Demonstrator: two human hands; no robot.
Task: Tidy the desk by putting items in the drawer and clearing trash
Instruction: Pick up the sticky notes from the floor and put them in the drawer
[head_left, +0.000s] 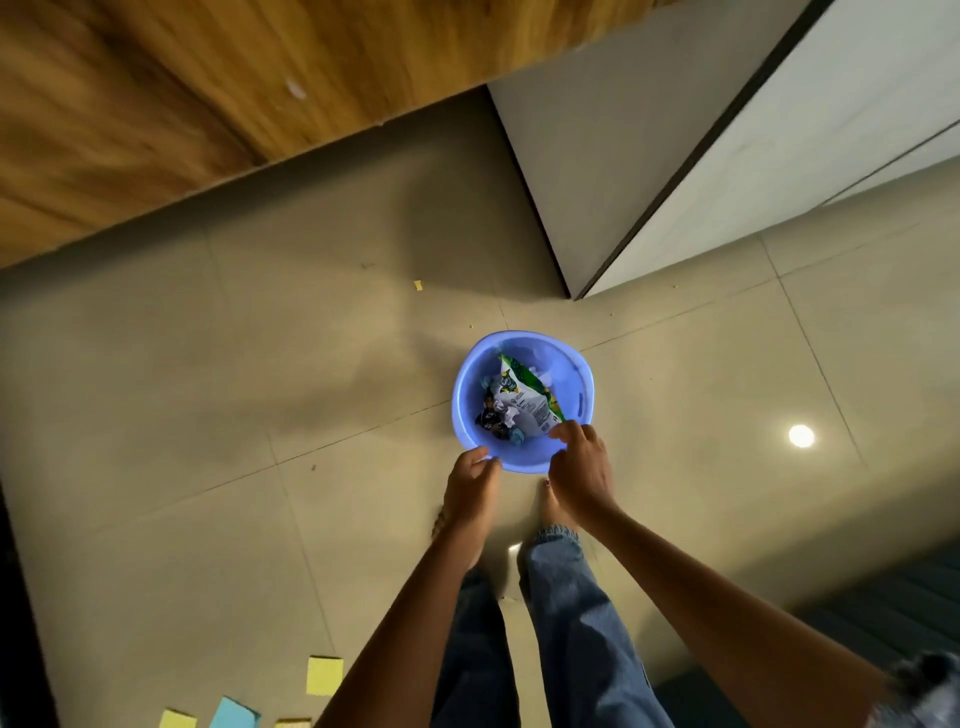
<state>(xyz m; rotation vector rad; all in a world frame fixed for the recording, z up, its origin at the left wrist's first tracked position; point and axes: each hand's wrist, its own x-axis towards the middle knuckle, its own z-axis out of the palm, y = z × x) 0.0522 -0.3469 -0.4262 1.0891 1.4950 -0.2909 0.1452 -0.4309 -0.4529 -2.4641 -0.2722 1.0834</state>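
Right hand (579, 462) pinches a snack wrapper (524, 397) over the blue bin (582, 384); left hand (470, 486), just beside, hangs loose, holding nothing.

You see a round blue bin (522, 400) standing upright on the tiled floor, just ahead of your feet. Inside it lies a crumpled green-and-white snack wrapper (524, 397), tilted against the far wall, above dark and pale blue scraps (496, 418) at the bottom.
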